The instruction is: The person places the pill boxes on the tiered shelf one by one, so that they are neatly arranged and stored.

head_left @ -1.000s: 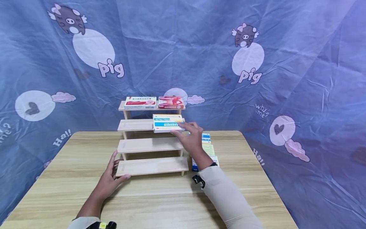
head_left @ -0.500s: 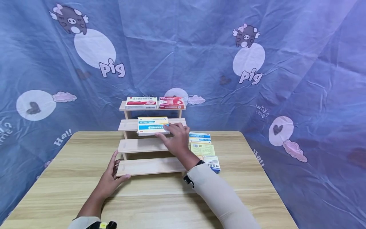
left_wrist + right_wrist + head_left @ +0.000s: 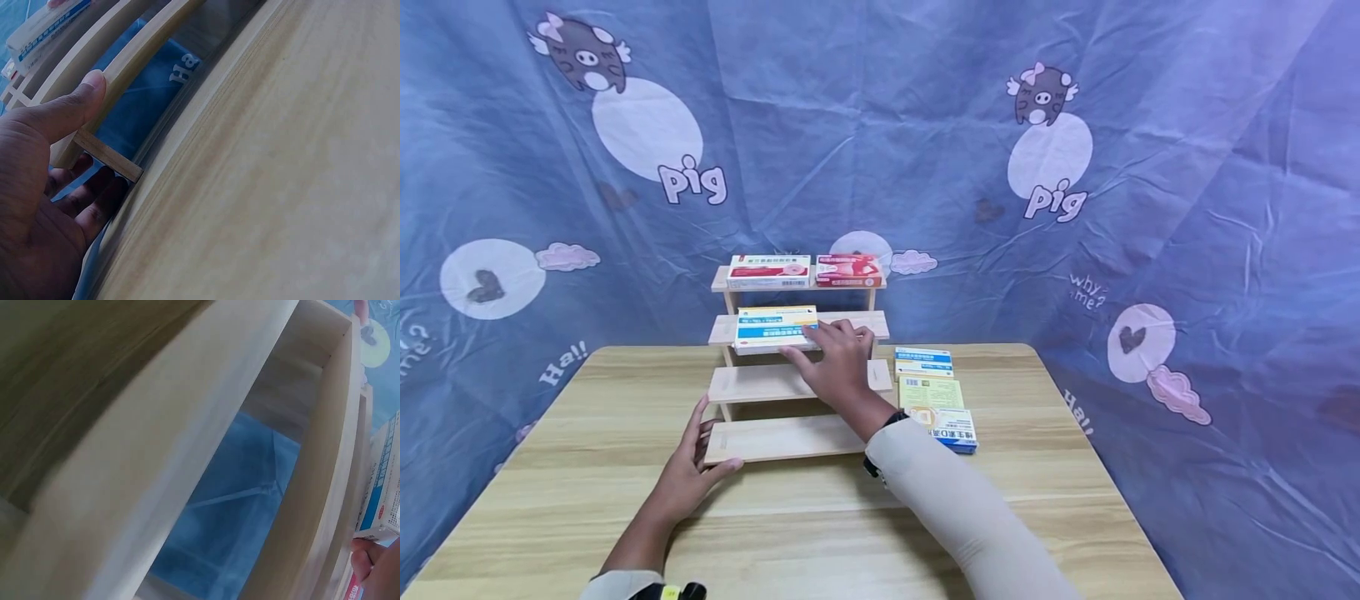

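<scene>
In the head view my right hand (image 3: 842, 362) pinches the right end of a white-and-blue medicine box (image 3: 775, 327). The box lies flat over the left half of the second shelf from the top of a stepped wooden rack (image 3: 790, 379). Its printed face is up, and the fingertips overlap its front right corner. At the rack's lower left, my left hand (image 3: 681, 475) holds the end of the bottom shelf. The left wrist view shows the thumb (image 3: 87, 94) against the board's edge and the other fingers beneath, beside a short leg (image 3: 109, 155).
On the top shelf lie a white-and-red medicine box (image 3: 769, 272) and a pink-red one (image 3: 848, 271). Right of the rack, a blue-and-white box (image 3: 923, 362), a yellow-green box (image 3: 931, 392) and a white-and-blue box (image 3: 951, 429) form a column on the table (image 3: 1037, 467). Blue cloth (image 3: 865, 150) hangs behind.
My right hand has carried the white-and-blue box leftward along the second shelf from its right half to its left end. The left hand stays at the rack's lower left corner.
</scene>
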Demonstrator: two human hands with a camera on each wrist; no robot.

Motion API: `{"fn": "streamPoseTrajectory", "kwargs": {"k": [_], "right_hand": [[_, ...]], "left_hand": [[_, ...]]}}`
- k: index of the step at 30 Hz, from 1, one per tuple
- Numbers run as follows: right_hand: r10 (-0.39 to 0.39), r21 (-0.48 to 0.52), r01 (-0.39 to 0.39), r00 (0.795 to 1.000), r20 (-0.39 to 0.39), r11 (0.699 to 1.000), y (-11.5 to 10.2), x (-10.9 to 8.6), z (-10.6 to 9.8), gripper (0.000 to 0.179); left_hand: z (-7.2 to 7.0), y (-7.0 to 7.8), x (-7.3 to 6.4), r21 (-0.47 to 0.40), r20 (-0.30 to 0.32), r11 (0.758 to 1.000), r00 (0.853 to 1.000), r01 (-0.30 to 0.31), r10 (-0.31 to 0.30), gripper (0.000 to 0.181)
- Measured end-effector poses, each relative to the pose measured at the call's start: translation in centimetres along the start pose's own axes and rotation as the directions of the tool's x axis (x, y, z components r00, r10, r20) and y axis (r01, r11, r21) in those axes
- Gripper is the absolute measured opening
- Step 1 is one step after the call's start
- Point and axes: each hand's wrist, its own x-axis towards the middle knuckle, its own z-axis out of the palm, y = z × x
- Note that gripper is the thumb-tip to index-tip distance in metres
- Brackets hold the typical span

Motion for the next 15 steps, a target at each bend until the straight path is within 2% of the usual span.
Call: {"fn": "streamPoseTrajectory", "kwargs": {"k": [15], "right_hand": [[0.032,-0.078,-0.028,0.998,0.047,0.997,-1.7,1.0,2.0,0.051]], "left_hand": [[-0.1,0.1,-0.1,0.004,0.003,1.0,1.0,-0.006,0.006,0.122]]}}
